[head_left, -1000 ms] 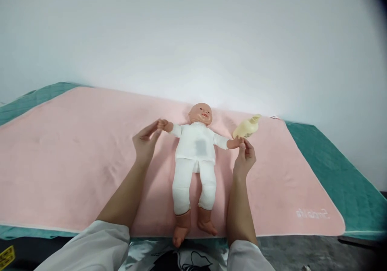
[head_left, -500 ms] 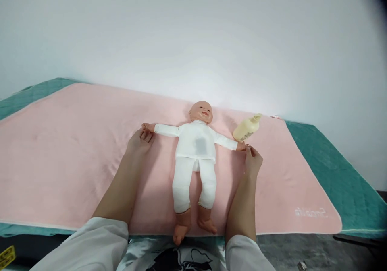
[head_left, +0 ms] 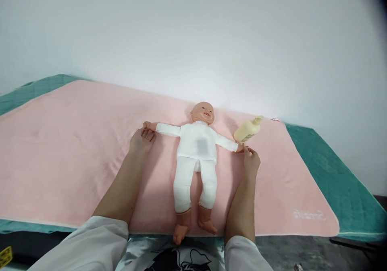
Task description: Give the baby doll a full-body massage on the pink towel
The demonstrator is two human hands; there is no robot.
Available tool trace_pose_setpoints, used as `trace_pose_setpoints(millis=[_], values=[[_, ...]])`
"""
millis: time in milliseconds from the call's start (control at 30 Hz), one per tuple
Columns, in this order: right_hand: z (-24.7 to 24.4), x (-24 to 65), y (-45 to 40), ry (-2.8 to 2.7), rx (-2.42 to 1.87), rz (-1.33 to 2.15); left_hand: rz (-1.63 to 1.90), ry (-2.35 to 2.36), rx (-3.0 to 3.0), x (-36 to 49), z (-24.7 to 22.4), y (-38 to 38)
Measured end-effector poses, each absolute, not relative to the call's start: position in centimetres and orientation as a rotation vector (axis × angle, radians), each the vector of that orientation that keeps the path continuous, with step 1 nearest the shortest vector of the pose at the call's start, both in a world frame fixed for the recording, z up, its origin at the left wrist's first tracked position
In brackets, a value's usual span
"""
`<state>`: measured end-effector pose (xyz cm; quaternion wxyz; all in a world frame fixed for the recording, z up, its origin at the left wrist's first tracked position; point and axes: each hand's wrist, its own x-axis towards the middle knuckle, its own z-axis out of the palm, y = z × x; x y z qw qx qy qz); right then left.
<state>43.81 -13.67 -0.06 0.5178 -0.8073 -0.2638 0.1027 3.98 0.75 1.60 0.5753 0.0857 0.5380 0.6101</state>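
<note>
A baby doll (head_left: 198, 146) with a white cloth body lies on its back on a pink mat (head_left: 75, 162), its arms stretched out sideways and its feet toward me. My left hand (head_left: 142, 139) is closed on the doll's hand at the left, with the fingers curled beneath it. On the other side, my right hand (head_left: 251, 158) pinches the doll's other hand between thumb and fingers. Just beyond that hand a pale yellow pump bottle (head_left: 247, 130) lies tilted on the mat, apart from my fingers.
Under the pink mat is a green quilted cover (head_left: 338, 178), showing at both sides and along the front edge. A white wall (head_left: 193, 41) rises directly behind. Grey floor (head_left: 281, 251) shows at the lower right, and a yellow label (head_left: 5, 256) at the lower left.
The doll's hands stay in my grip, and my right hand has shifted slightly inward. The whole view has moved a little.
</note>
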Motion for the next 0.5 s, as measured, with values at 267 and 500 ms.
trace_pose_setpoints(millis=[267,500], values=[[2.1,39.7,-13.2,-0.611,-1.467,0.097,1.728,1.255,0.782,5.8,2.8,-1.5],[2.2,36.7,-13.6,-1.261,-1.235,-0.093,1.800,1.241,1.781,8.5,3.5,-4.9]])
